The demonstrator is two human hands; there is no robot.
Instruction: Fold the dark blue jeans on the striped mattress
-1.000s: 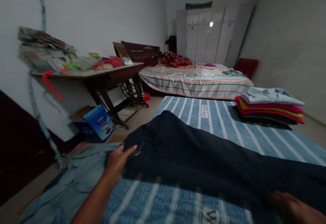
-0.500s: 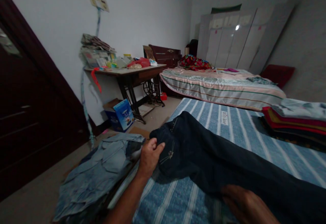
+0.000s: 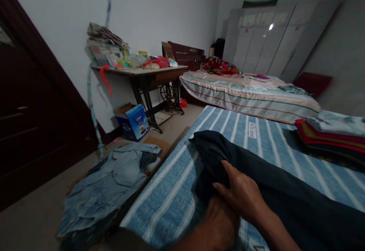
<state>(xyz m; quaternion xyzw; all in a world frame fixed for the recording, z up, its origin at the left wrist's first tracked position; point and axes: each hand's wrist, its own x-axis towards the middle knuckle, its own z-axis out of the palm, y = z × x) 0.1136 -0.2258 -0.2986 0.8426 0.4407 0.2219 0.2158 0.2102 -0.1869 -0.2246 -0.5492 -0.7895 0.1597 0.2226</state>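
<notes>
Dark navy trousers (image 3: 270, 178) lie across the striped blue bed cover, their waist end bunched at the left and the legs running off to the right. My right hand (image 3: 242, 192) rests on the bunched end, thumb and forefinger stretched apart. Just below it, partly covered by it, is my left hand (image 3: 221, 218), against the near edge of the trousers. Motion blurs this hand, and its fingers are hidden by the cloth and the other hand.
Light blue denim clothes (image 3: 114, 182) are heaped over a cardboard box left of the bed cover (image 3: 159, 194). A folded clothes stack (image 3: 330, 140) sits at right. Beyond stand a sewing-machine table (image 3: 142, 70), a blue carton (image 3: 132, 121) and another bed (image 3: 245, 95).
My left hand has moved right and nearer, and the waist end with its stitched pocket has turned under. My right hand has come up and left onto the bunched cloth.
</notes>
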